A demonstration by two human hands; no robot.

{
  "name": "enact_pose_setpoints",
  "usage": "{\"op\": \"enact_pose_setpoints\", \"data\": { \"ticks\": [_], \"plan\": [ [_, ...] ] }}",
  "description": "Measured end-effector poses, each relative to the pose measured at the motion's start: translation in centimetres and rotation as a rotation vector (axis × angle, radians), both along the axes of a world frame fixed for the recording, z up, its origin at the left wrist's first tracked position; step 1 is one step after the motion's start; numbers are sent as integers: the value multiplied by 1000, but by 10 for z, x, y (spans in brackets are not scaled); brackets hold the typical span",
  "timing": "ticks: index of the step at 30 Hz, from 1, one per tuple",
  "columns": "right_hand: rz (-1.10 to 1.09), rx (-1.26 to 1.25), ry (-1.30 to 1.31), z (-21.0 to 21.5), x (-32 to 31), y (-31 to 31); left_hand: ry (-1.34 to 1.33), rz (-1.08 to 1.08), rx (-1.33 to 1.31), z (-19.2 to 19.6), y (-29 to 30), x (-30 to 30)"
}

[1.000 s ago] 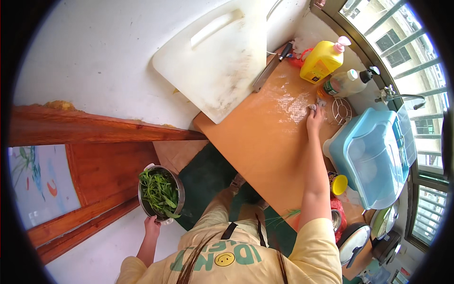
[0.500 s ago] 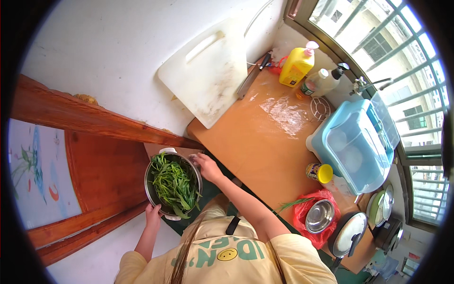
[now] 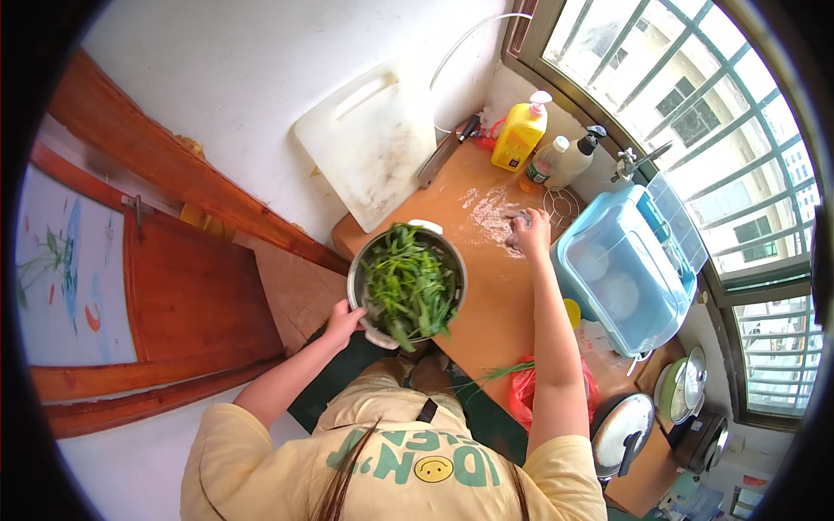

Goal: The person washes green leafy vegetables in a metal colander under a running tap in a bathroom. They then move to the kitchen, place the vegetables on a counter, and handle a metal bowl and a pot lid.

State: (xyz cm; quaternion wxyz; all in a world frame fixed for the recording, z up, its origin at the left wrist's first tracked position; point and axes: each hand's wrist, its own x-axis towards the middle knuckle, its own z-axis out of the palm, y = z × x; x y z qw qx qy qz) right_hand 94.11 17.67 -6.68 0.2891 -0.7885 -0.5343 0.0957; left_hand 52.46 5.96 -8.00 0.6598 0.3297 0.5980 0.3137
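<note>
My left hand [image 3: 344, 322] grips the rim of a round metal pot [image 3: 354, 282] on its left side, near a pale handle. Long leafy greens [image 3: 407, 282] fill the pot and hang over its front edge. It is held at the near left edge of the brown table [image 3: 486, 300]. Stretched far forward, my right hand [image 3: 532, 234] is down at a patch of white powder [image 3: 491, 217] on the tabletop. Its fingers are bent together around something small and greyish, too unclear to name.
A white cutting board [image 3: 365, 148] leans on the wall beside a knife [image 3: 447, 152]. Behind the powder stand a yellow pump bottle [image 3: 519, 135], other bottles and a wire rack [image 3: 561, 207]. A blue lidded box [image 3: 621, 269], red plastic bag [image 3: 519, 395] and lidded pan [image 3: 622, 434] are at right.
The pot of greens has moved right and forward to the table edge in my left hand. My right hand has left the pot's side and reached across to the white powder.
</note>
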Motion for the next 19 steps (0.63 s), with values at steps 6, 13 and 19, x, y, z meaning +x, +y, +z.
{"op": "enact_pose_setpoints", "data": {
  "ticks": [6, 13, 19],
  "plan": [
    [155, -77, -135, 22, 9, 3, 81, -127, 88, -53, 27, 92],
    [360, -135, -346, 16, -23, 100, 211, -200, 237, -46, 52, 100],
    [348, -337, -549, -21, -36, 209, 348, -591, 309, -76, 87, 79]
  ]
}}
